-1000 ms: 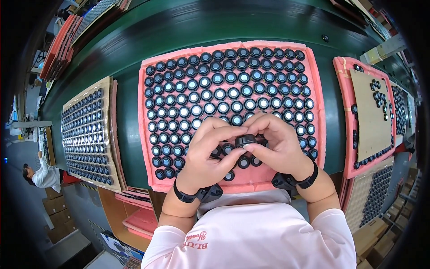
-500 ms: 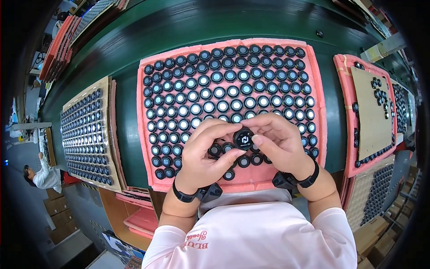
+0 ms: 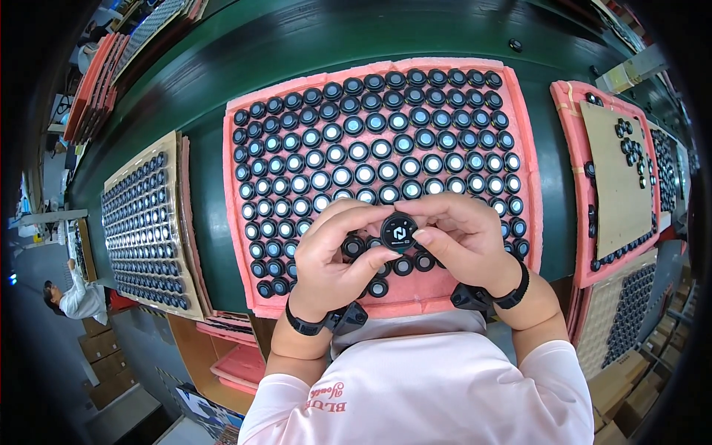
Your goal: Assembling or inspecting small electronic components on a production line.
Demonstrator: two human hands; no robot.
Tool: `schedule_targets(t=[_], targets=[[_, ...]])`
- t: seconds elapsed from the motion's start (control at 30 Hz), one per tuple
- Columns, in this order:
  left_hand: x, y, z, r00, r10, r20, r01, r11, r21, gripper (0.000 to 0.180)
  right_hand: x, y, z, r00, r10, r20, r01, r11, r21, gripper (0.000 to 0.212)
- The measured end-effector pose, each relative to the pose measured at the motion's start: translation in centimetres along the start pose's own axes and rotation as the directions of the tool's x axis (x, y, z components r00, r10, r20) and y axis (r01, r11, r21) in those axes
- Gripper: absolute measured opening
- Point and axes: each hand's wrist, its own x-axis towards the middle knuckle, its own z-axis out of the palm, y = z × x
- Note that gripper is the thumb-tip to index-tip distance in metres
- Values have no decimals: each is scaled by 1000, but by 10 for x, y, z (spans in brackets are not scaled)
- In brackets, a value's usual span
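Between the fingertips of both hands is a small round black cap-like part (image 3: 399, 231) with a white mark on its flat face. My left hand (image 3: 343, 251) pinches its left side with thumb and fingers; my right hand (image 3: 461, 236) grips its right side, the thumb at its edge. Both hands hover over the near part of a pink foam tray (image 3: 437, 295). Rows of black round parts with pale, shiny centres (image 3: 359, 151) fill the tray. My hands hide some of those in the near rows.
The tray lies on a dark green surface (image 3: 208, 96). At left stands a cardboard sheet (image 3: 194, 278) bearing similar parts. At right, a brown board (image 3: 615, 215) with loose parts lies over another pink tray (image 3: 564, 111). One loose part (image 3: 515, 45) sits far right. A person (image 3: 78, 297) is at far left.
The round part has turned slightly in my fingers, its marked face showing more fully. Both hands keep their hold, and the whole view has shifted a little.
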Motion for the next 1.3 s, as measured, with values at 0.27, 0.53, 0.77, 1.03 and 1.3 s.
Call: schedule_targets(t=[0.27, 0.53, 0.77, 1.03, 1.3], targets=[[1, 1, -1, 999, 26, 31, -27, 998, 58, 40, 1, 5, 2, 999, -49, -18, 50, 998, 45, 31], [1, 4, 9, 994, 84, -77, -76, 992, 105, 41, 1, 7, 14, 997, 30, -76, 9, 885, 465, 24], [0, -1, 7, 990, 140, 12, -139, 962, 233, 49, 2, 5, 6, 965, 252, 71, -258, 862, 437, 17], [1, 3, 8, 997, -18, 71, 5, 985, 174, 51, 0, 4, 5, 901, 405, 157, -433, 807, 401, 33], [4, -2, 9, 991, 63, 121, -87, 977, 197, 54, 0, 5, 9, 909, 406, 90, -408, 830, 381, 30]])
